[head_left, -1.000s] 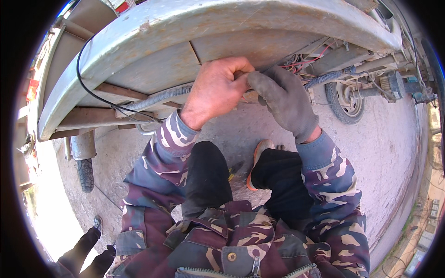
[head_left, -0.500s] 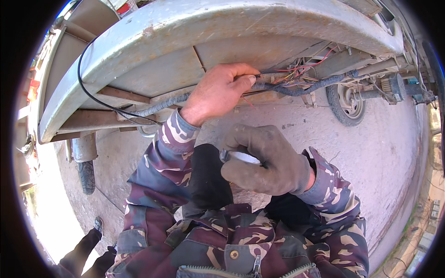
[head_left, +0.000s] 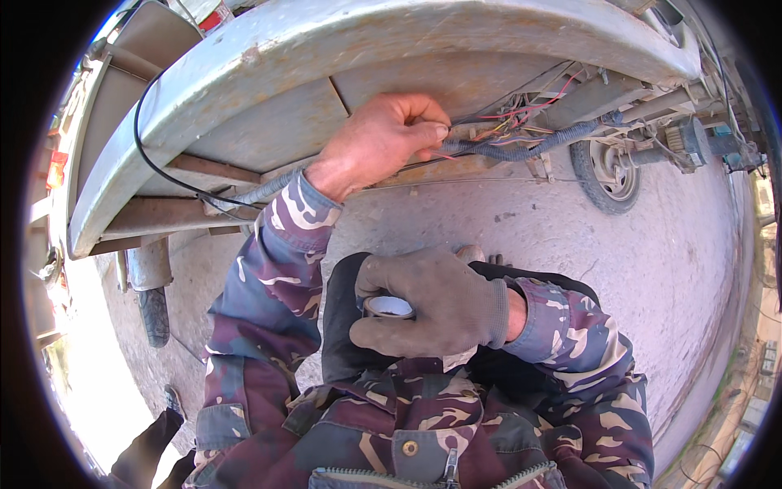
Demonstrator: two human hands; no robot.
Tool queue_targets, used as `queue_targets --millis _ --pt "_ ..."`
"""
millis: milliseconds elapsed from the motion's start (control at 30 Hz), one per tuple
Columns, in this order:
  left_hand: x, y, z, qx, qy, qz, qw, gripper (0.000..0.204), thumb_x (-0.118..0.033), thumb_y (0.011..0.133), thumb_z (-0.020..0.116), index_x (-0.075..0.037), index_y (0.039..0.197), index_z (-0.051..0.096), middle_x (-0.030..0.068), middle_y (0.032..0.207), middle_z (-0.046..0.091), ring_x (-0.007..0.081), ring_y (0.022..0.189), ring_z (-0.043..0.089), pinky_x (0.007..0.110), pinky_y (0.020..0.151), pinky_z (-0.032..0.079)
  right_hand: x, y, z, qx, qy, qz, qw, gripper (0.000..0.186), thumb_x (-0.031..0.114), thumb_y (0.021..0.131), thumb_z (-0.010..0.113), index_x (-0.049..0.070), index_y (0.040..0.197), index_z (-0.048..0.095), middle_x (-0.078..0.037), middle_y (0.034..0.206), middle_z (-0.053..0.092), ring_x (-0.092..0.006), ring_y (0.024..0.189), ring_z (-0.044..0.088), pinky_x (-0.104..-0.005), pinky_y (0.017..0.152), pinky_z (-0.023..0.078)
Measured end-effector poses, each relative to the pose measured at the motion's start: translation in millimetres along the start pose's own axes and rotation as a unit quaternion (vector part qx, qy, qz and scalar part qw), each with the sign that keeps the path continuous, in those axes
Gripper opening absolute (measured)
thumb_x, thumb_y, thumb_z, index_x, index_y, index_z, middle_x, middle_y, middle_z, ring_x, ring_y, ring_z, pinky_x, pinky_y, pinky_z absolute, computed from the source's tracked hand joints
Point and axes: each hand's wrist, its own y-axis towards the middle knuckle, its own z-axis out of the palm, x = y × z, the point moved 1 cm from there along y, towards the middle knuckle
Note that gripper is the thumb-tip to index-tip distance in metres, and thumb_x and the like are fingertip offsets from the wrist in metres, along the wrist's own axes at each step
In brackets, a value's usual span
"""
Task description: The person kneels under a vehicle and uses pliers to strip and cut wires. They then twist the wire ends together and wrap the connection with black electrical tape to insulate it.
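Note:
My bare left hand point(head_left: 386, 138) reaches up under the metal frame, thumb and forefinger pinched on a thin dark wire point(head_left: 463, 122). Its fingertips are beside a bundle of loose red, yellow and dark wires point(head_left: 515, 122). Just below them, a grey corrugated conduit point(head_left: 509, 151) runs along the frame, partly covered by that hand. In a dark grey work glove, my right hand point(head_left: 436, 301) curls around a roll of tape point(head_left: 389, 306) in front of my lap. The roll's white inside shows; the glove hides much of its outside.
A curved, rusty metal frame point(head_left: 342, 61) spans the top. A black cable point(head_left: 145, 147) loops at its left end. A wheel point(head_left: 607, 177) stands at the right, another tyre point(head_left: 153, 314) at the left. Someone else's leg and shoe point(head_left: 173, 399) show at lower left.
My right hand has come down and left toward my lap with the tape roll. My left hand has shifted slightly up and left, still pinching at the wires.

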Motion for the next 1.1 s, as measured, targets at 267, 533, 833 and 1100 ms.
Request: queue_targets --millis 267,533,833,1100 --pt "-4.2 -1.0 4.9 -0.023 0.031 -0.017 0.999 0.025 -0.018 0.106 0.065 0.002 0.116 0.076 0.0017 0.101 0.075 0.0094 0.082 0.064 0.027 0.079 0.055 -4.6 -2.5 4.2 0.048 -0.038 0.028 0.998 0.056 0.053 0.093 0.072 -0.001 0.106 0.069 -0.027 0.085 0.074 -0.0451 0.085 0.074 -0.0523 0.078 0.057" --pt "-2.8 -8.2 1.3 -0.053 0.046 0.005 0.997 0.029 -0.021 0.108 0.063 0.002 0.118 0.076 0.0033 0.099 0.077 0.0098 0.084 0.067 0.027 0.078 0.056 -5.4 1.5 2.5 0.086 -0.072 0.038 0.993 0.057 0.054 0.093 0.07 -0.002 0.106 0.069 -0.027 0.087 0.074 -0.0447 0.087 0.074 -0.052 0.081 0.057" --pt "3.7 -7.7 10.9 -0.083 0.045 0.059 0.994 0.027 -0.02 0.107 0.063 0.002 0.119 0.074 0.0061 0.092 0.076 0.0136 0.078 0.068 0.031 0.076 0.057 -6.3 -0.6 3.8 0.098 -0.097 0.039 0.99 0.056 0.054 0.092 0.071 -0.001 0.105 0.069 -0.025 0.088 0.074 -0.0429 0.085 0.075 -0.0509 0.078 0.058" --pt "3.3 -5.1 13.6 -0.097 0.12 0.06 0.986 0.028 -0.021 0.103 0.067 0.0 0.122 0.071 0.0176 0.09 0.077 0.0249 0.076 0.073 0.039 0.074 0.057 -6.8 -0.6 5.4 0.096 -0.098 0.032 0.99 0.056 0.053 0.092 0.071 -0.001 0.107 0.07 -0.024 0.091 0.074 -0.0431 0.089 0.074 -0.0515 0.081 0.057"
